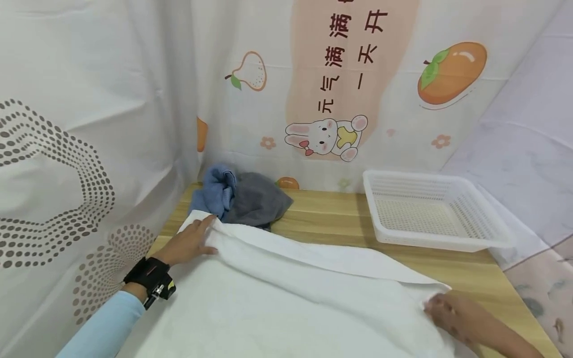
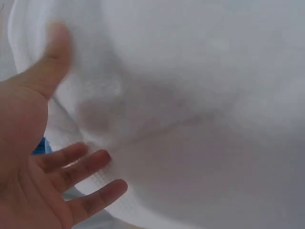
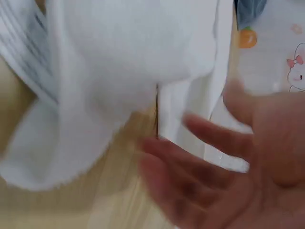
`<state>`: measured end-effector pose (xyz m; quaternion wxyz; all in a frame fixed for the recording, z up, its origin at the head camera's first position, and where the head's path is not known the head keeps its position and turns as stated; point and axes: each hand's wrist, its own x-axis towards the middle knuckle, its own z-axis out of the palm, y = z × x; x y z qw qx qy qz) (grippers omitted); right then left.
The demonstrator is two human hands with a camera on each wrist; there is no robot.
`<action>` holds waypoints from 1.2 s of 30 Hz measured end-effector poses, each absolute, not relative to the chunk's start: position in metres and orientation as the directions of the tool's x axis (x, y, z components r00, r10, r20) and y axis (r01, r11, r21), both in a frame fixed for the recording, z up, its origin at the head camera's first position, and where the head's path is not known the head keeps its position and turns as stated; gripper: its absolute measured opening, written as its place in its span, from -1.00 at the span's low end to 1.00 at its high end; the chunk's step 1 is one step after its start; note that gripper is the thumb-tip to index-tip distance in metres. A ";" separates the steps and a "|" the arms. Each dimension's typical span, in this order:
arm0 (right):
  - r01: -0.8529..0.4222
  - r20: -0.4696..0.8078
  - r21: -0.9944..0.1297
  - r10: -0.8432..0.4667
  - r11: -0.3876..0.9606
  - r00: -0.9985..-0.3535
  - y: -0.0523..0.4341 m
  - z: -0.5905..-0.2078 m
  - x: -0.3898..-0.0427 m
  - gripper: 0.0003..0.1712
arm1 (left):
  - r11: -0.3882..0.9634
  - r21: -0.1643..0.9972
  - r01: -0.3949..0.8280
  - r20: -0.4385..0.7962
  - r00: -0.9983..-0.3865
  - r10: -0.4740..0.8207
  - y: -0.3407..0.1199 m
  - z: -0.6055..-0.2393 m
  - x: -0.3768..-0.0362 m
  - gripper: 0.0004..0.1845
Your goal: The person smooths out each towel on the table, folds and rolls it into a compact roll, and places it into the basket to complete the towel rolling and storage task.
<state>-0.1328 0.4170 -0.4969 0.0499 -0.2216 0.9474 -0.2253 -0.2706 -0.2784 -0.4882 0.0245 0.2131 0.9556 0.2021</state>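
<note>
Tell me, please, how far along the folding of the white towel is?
Done: the white towel lies spread, its far edge folded over. In hand: the left hand and right hand rest open at its far corners. Left: the blue cloth and grey cloth stay crumpled; the basket is empty.

Your left hand [image 2: 26, 162] fills the lower left of the view, palm facing the lens and fingers [image 2: 83, 160] spread and nearly straight. The thumb [image 2: 50, 62] points upward and looks blurred. Almost everything else is the white towel [image 2: 190, 95], soft and thick, with a shallow crease running across its middle. Your fingertips lie against the towel's rounded edge at the lower left, and the thumb rests against the cloth higher up. A small patch of blue fabric [image 2: 42, 145] peeks out just beside the palm, between hand and towel.
</note>
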 end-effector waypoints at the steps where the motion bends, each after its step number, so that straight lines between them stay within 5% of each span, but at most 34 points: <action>1: -0.369 0.031 -0.430 -0.395 0.824 -0.918 0.415 -0.495 -0.142 -0.68 | 0.829 0.401 0.390 0.057 -0.914 0.402 -0.280 -0.488 -0.272 -0.04; 6: -0.260 0.107 -0.226 -0.242 0.939 -0.964 0.399 -0.498 -0.180 -0.29 | 0.847 0.365 0.386 0.135 -0.922 0.362 -0.282 -0.490 -0.280 -0.44; 12: -0.276 0.122 -0.190 -0.257 0.942 -0.959 0.384 -0.483 -0.186 -0.87 | 0.882 0.209 0.423 0.332 -0.879 0.343 -0.273 -0.487 -0.287 -0.78; 19: -0.368 0.560 -0.079 -0.264 0.927 -0.785 0.390 -0.389 -0.198 -0.62 | 0.897 0.186 0.401 0.671 -0.719 0.182 -0.288 -0.443 -0.290 -0.79; 23: -0.322 0.621 -0.083 -0.203 0.943 -0.757 0.401 -0.366 -0.210 -0.64 | 0.916 0.080 0.392 0.718 -0.660 0.220 -0.302 -0.425 -0.286 -0.70; 26: -0.362 0.547 -0.140 -0.233 0.922 -0.804 0.411 -0.371 -0.203 -0.66 | 0.872 0.089 0.481 0.575 -0.740 0.350 -0.314 -0.417 -0.277 -0.71; 29: -0.513 0.422 -0.248 -0.385 0.822 -0.821 0.428 -0.388 -0.186 -0.52 | 0.781 0.309 0.543 0.209 -0.840 0.501 -0.323 -0.407 -0.260 -0.73; 33: -0.671 0.280 -0.442 -0.619 0.595 -0.733 0.452 -0.419 -0.164 -0.35 | 0.712 0.580 0.395 -0.253 -0.744 0.619 -0.329 -0.396 -0.237 -0.71; 36: -0.666 0.202 -0.564 -0.700 0.489 -0.685 0.463 -0.439 -0.153 -0.34 | 0.691 0.654 0.309 -0.395 -0.639 0.660 -0.326 -0.396 -0.227 -0.63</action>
